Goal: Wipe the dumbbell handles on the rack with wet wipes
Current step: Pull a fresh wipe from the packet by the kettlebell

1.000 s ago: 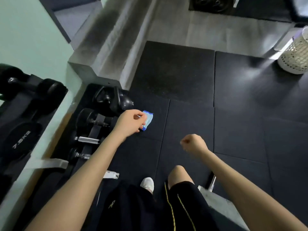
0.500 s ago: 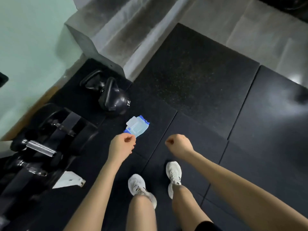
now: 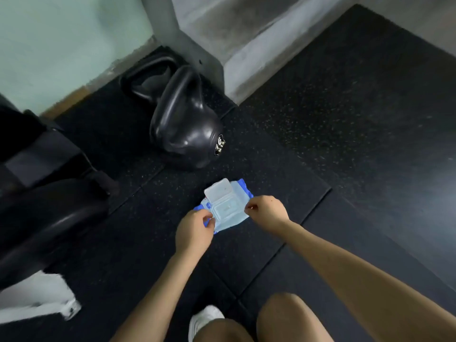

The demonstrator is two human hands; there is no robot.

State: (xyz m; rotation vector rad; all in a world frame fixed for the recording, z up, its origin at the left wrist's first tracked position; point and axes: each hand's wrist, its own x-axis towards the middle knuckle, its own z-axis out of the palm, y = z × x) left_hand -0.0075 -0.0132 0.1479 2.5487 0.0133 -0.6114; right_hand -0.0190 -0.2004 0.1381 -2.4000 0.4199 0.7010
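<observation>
- Wet wipes pack (image 3: pixel 225 211): light blue, flip lid (image 3: pixel 218 191) open, low over the black floor mat (image 3: pixel 320 144).
- Left hand (image 3: pixel 195 233): fingers pinch the pack's left end.
- Right hand (image 3: pixel 267 211): fingers pinch the pack's right edge.
- Black kettlebell (image 3: pixel 187 127): upright on the mat beyond the pack.
- Second kettlebell (image 3: pixel 148 75): behind the first, by the wall.

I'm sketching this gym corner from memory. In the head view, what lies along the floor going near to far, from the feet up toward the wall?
white shoe → wet wipes pack → black kettlebell → grey concrete ledge
</observation>
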